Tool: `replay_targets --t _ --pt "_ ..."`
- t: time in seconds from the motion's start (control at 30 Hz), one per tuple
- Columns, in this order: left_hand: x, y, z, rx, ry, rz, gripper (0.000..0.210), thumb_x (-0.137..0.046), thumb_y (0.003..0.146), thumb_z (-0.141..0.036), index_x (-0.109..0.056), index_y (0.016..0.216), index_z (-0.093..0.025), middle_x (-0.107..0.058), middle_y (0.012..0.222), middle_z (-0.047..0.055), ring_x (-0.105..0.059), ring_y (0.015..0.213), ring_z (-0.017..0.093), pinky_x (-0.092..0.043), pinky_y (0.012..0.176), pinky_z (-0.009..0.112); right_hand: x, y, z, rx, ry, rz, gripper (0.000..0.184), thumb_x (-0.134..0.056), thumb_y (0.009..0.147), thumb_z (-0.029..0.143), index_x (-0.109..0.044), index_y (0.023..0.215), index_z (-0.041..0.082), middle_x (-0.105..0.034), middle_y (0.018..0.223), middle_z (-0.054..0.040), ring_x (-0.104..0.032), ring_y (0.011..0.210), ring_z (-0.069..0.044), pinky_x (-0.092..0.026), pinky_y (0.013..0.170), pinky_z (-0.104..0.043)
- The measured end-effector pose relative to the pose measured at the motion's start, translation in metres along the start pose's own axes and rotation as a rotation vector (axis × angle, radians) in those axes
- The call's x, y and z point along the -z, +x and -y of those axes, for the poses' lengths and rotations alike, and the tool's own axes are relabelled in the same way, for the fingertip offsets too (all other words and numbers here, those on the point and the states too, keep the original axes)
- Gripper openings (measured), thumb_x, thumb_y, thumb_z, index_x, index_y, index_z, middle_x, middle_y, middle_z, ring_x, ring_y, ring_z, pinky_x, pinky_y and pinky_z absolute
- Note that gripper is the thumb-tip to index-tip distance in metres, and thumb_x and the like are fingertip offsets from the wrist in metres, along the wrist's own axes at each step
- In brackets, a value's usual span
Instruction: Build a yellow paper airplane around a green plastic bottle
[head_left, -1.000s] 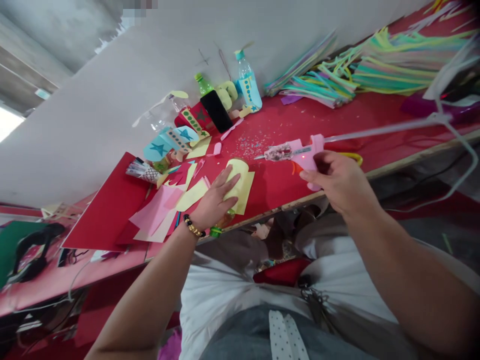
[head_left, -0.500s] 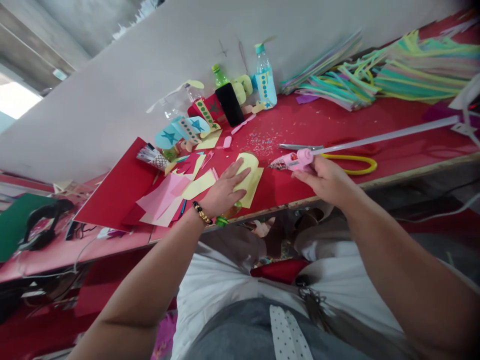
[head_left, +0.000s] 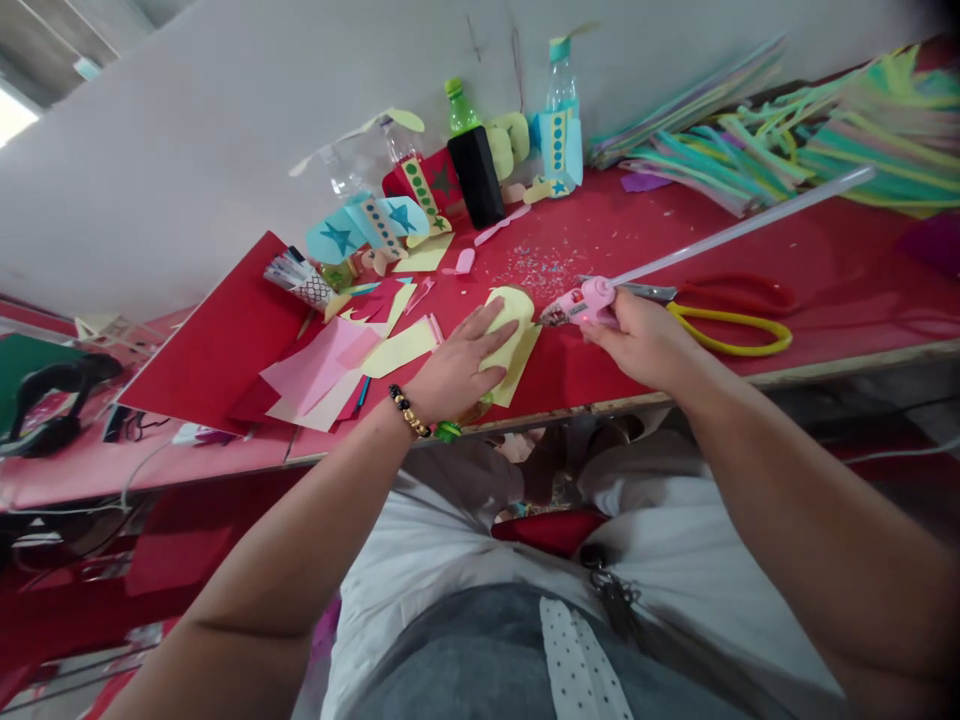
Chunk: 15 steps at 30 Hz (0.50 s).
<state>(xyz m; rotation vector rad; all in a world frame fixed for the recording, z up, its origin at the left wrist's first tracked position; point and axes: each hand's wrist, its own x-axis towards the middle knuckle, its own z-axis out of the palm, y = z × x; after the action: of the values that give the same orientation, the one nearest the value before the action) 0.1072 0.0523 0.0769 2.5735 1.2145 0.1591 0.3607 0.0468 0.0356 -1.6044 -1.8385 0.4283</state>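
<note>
My left hand [head_left: 472,358] lies with fingers spread over pale yellow paper [head_left: 517,345], pressing it down near the table's front edge. A plastic bottle with a green cap [head_left: 448,432] shows partly from under that hand; most of it is hidden. In my right hand [head_left: 637,335] is a pink hot glue gun [head_left: 585,302], gripped by its handle. Its nozzle, crusted with bits, points left and is close to the paper's right edge; I cannot tell whether they touch. A long clear glue stick [head_left: 750,227] juts from the gun's back.
Scissors with red and yellow handles [head_left: 731,345] lie beside my right hand. Paper scraps [head_left: 319,365], a pen cup [head_left: 311,290] and a red board [head_left: 217,340] are at left. Decorated bottles [head_left: 559,140] and a black phone [head_left: 478,178] stand behind; colourful strips [head_left: 750,150] lie back right.
The glue gun's nozzle has come closer to the yellow paper, and the glue stick slants up more steeply. My left hand stays on the paper. The camera view has shifted slightly.
</note>
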Motion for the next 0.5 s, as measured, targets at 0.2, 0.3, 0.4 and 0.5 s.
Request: replay_targets --t 0.2,0.3,0.4,0.5 --pt "-0.0003 0.0001 -0.0003 0.002 -0.019 0.0 0.064 -0.048 0.086 -0.025 -0.038 0.149 -0.02 -0.013 0.164 0.002 -0.014 0.15 0.027 -0.018 0.123 0.042 0.0036 -0.0036 0.003 -0.032 0.0 0.021 0.032 -0.056 0.084 0.035 -0.062 0.112 0.02 -0.074 0.093 -0.0112 -0.068 0.084 -0.031 -0.049 0.072 -0.039" --pt "-0.0017 0.0007 0.0005 0.002 -0.004 -0.004 0.064 -0.048 0.086 -0.024 -0.038 0.149 -0.019 -0.011 0.164 0.003 -0.014 0.15 0.027 -0.018 0.123 0.042 0.0044 -0.005 0.0058 -0.063 -0.037 0.011 0.04 -0.057 0.083 0.034 -0.06 0.119 0.016 -0.073 0.099 -0.0144 -0.067 0.089 -0.033 -0.049 0.074 -0.04" --pt "-0.0031 0.0013 0.0021 -0.011 -0.001 -0.017 0.063 -0.048 0.086 -0.024 -0.038 0.148 -0.021 -0.01 0.164 0.002 -0.015 0.15 0.027 -0.017 0.123 0.043 0.0036 -0.0048 0.0061 -0.072 -0.066 0.006 0.04 -0.058 0.082 0.034 -0.061 0.116 0.015 -0.073 0.098 -0.0145 -0.067 0.087 -0.033 -0.049 0.072 -0.04" --pt "-0.0037 0.0017 0.0035 -0.021 0.006 -0.019 0.062 -0.048 0.087 -0.026 -0.039 0.148 -0.019 -0.011 0.164 0.003 -0.014 0.15 0.027 -0.017 0.123 0.042 0.0021 -0.0049 0.0041 -0.025 -0.025 -0.02 0.037 -0.058 0.081 0.035 -0.062 0.113 0.017 -0.072 0.093 -0.0133 -0.067 0.084 -0.033 -0.05 0.07 -0.04"
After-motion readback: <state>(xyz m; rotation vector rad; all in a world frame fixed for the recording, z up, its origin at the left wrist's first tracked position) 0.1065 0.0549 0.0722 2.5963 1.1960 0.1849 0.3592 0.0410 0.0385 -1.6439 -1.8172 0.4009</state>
